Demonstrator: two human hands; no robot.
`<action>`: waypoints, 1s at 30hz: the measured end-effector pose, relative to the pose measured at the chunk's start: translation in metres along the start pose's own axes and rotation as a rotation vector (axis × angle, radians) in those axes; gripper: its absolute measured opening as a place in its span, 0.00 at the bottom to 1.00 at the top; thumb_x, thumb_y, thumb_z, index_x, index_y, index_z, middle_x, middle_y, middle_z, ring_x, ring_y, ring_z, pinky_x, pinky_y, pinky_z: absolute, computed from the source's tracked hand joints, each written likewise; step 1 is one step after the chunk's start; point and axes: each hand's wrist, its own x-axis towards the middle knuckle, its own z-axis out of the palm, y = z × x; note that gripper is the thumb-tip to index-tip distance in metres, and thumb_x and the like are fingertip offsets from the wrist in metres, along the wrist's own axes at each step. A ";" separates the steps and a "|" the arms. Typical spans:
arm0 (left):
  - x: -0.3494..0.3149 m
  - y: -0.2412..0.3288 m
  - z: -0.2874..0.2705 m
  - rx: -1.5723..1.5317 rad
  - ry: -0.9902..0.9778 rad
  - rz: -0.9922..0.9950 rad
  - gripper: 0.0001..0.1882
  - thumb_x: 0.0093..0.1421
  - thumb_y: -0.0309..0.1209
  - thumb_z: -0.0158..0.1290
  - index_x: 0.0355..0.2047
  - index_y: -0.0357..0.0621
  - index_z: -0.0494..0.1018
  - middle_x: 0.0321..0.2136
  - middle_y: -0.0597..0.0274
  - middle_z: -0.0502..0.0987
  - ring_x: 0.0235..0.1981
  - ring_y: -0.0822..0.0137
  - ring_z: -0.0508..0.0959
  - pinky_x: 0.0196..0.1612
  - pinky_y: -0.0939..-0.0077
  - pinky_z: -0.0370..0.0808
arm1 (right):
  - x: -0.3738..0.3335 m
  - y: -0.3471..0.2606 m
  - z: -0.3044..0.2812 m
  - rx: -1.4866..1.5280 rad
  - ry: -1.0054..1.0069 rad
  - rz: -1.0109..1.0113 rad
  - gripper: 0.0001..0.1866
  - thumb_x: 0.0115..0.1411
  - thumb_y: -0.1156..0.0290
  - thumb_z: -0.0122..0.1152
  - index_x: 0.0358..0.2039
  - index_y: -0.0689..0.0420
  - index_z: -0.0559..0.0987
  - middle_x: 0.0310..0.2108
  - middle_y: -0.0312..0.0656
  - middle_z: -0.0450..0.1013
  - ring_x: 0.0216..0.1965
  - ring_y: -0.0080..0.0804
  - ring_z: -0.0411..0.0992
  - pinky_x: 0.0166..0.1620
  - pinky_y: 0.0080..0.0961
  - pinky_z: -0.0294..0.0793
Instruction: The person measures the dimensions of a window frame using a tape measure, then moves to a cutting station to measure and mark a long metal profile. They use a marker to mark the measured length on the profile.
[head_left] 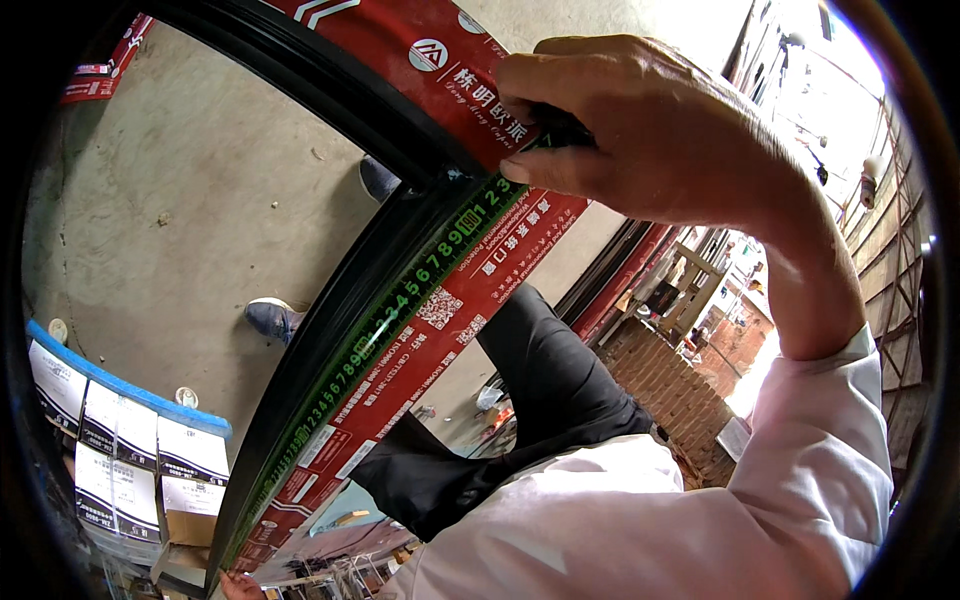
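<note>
From here I have the right hand (640, 130) pinching the green measuring tape (400, 305) at far right, seemingly so it lies straight along the black-and-red frame (343, 303); the left hand's (240, 587) grip, near left, I can't tell.

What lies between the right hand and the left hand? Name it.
In the head view, a green measuring tape stretches along the black and red frame between the right hand and the left hand.
</note>
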 end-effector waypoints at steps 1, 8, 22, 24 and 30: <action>0.001 0.005 -0.001 0.025 -0.001 0.028 0.12 0.72 0.37 0.50 0.31 0.48 0.70 0.20 0.71 0.72 0.16 0.77 0.69 0.18 0.84 0.74 | 0.000 0.008 -0.006 0.057 -0.059 -0.010 0.24 0.59 0.58 0.69 0.49 0.61 0.77 0.40 0.50 0.77 0.42 0.49 0.76 0.48 0.42 0.74; -0.005 -0.003 0.010 -0.021 0.083 0.027 0.14 0.74 0.37 0.48 0.30 0.49 0.68 0.19 0.73 0.68 0.15 0.77 0.65 0.17 0.85 0.69 | 0.002 0.021 -0.010 0.085 -0.082 -0.166 0.23 0.59 0.58 0.68 0.46 0.62 0.78 0.40 0.49 0.77 0.43 0.49 0.76 0.48 0.41 0.75; 0.005 0.011 -0.002 -0.036 0.080 0.056 0.10 0.72 0.36 0.51 0.33 0.46 0.71 0.23 0.70 0.72 0.18 0.74 0.68 0.23 0.81 0.73 | -0.009 0.012 -0.005 0.010 -0.062 -0.069 0.19 0.63 0.52 0.64 0.42 0.56 0.83 0.42 0.44 0.82 0.45 0.42 0.79 0.50 0.38 0.77; 0.006 -0.015 0.009 -0.095 0.092 0.007 0.12 0.73 0.38 0.50 0.32 0.48 0.70 0.22 0.71 0.70 0.18 0.78 0.67 0.21 0.85 0.71 | -0.006 0.003 0.002 -0.017 -0.034 -0.068 0.18 0.64 0.52 0.63 0.40 0.55 0.84 0.40 0.45 0.82 0.44 0.42 0.80 0.48 0.40 0.77; 0.011 -0.040 -0.012 -0.180 -0.136 0.087 0.13 0.70 0.37 0.52 0.45 0.40 0.73 0.35 0.60 0.75 0.39 0.61 0.76 0.39 0.70 0.75 | -0.011 0.011 0.004 -0.030 -0.022 -0.144 0.17 0.63 0.53 0.62 0.34 0.55 0.84 0.31 0.47 0.78 0.35 0.43 0.75 0.41 0.42 0.74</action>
